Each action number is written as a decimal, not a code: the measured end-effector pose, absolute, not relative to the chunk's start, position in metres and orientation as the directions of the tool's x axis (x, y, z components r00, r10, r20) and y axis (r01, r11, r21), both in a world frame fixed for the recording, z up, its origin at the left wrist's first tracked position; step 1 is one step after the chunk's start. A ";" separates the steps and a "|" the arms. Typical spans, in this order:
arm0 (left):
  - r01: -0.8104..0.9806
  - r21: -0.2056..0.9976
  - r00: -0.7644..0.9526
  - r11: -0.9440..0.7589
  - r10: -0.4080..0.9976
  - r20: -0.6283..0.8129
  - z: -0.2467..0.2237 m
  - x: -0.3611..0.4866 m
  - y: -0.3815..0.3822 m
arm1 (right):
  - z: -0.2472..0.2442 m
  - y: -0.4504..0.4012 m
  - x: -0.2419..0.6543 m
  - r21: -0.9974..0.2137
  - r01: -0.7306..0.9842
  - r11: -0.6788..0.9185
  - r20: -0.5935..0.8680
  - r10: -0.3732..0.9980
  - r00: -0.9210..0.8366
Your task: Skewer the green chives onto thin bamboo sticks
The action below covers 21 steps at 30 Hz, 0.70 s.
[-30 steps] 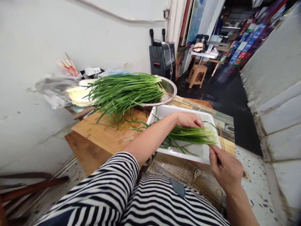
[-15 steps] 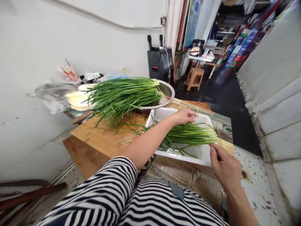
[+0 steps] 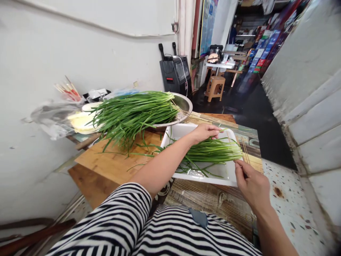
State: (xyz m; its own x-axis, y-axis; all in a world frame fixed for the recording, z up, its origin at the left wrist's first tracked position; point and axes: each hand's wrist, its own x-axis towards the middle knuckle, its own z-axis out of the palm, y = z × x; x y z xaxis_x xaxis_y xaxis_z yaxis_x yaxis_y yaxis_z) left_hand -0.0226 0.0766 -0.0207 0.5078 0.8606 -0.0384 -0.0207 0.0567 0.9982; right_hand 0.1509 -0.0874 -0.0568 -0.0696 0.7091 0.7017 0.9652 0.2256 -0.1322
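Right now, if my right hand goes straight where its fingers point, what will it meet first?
Most likely your right hand would meet the pale ends of the green bunch first; the white tray's rim is also close, and depth is unclear.

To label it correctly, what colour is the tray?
The tray is white; it shows best in the head view.

The left forearm [image 3: 166,161] hides part of the white tray [image 3: 210,179] and some leaves. Heaped greens [image 3: 133,110] cover much of the metal basin [image 3: 187,104]. The right hand [image 3: 253,183] hides a thin stick's [image 3: 229,138] near end. Distant stacked boxes [image 3: 263,53] blur.
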 end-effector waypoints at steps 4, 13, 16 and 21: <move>-0.010 0.998 0.505 0.054 0.862 -0.042 -0.019 -0.023 0.076 | -0.057 -0.087 0.151 -0.158 0.961 0.225 0.699 0.713 -0.052; -0.009 1.000 0.492 -0.002 0.870 0.006 -0.020 -0.020 0.073 | -0.058 -0.087 0.152 -0.153 0.960 0.235 0.694 0.717 -0.065; -0.001 1.000 0.483 -0.014 0.876 0.013 -0.019 -0.019 0.072 | -0.057 -0.088 0.152 -0.179 0.956 0.232 0.680 0.732 -0.051; -0.009 1.000 0.462 0.010 0.887 -0.005 -0.015 -0.019 0.070 | -0.057 -0.088 0.152 -0.153 0.955 0.255 0.703 0.707 -0.076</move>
